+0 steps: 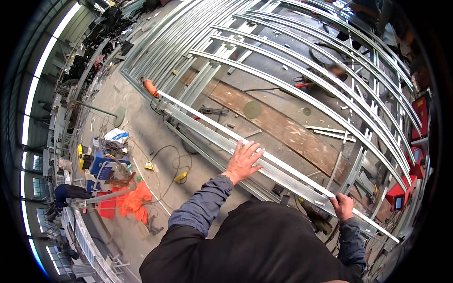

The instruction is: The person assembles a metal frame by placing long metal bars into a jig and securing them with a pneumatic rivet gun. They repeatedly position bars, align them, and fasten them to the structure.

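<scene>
A long, narrow silver metal bar (pixel 302 176) runs slantwise in front of me, from the upper left to the lower right. Beside it, on my side, lies a wider galvanized metal beam (pixel 290 183). My left hand (pixel 243 162) rests on these metal lengths near their middle, its fingers spread. Farther right, my right hand (pixel 342 206) is closed round the narrow bar, thumb on top; its other fingers are partly hidden. An orange-bodied power tool (pixel 150 88) sits by the bar's far left end.
Several parallel metal rails (pixel 283 85) span the frame beyond the bar. A rusty steel plate (pixel 278 127) lies among them. Red machines (pixel 398 193) stand at the right. Orange cloth (pixel 134 200), cables and a blue toolbox (pixel 100 165) are on the left floor. Another person (pixel 71 193) bends at far left.
</scene>
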Demonstrator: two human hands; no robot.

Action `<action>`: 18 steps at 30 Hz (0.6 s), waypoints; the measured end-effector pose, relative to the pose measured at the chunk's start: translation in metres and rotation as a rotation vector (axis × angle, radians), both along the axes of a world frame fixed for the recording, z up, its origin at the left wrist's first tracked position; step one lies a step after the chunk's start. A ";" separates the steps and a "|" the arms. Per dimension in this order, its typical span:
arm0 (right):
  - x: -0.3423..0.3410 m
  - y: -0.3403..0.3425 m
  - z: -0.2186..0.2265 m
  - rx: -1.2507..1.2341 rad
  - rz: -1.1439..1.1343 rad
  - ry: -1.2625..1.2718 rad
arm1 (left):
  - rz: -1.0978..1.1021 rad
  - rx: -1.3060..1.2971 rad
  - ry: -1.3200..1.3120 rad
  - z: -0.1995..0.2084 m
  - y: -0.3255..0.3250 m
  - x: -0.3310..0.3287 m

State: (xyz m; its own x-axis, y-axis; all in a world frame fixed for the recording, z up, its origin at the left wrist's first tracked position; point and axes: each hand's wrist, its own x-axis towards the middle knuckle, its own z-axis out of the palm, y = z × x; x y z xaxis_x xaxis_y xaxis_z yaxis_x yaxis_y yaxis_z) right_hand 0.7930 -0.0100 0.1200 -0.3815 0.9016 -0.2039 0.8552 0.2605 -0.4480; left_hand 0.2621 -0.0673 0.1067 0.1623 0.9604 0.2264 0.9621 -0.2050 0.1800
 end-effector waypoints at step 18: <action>-0.029 -0.028 -0.030 0.074 0.080 -0.044 | -0.073 -0.003 -0.109 -0.037 -0.004 -0.024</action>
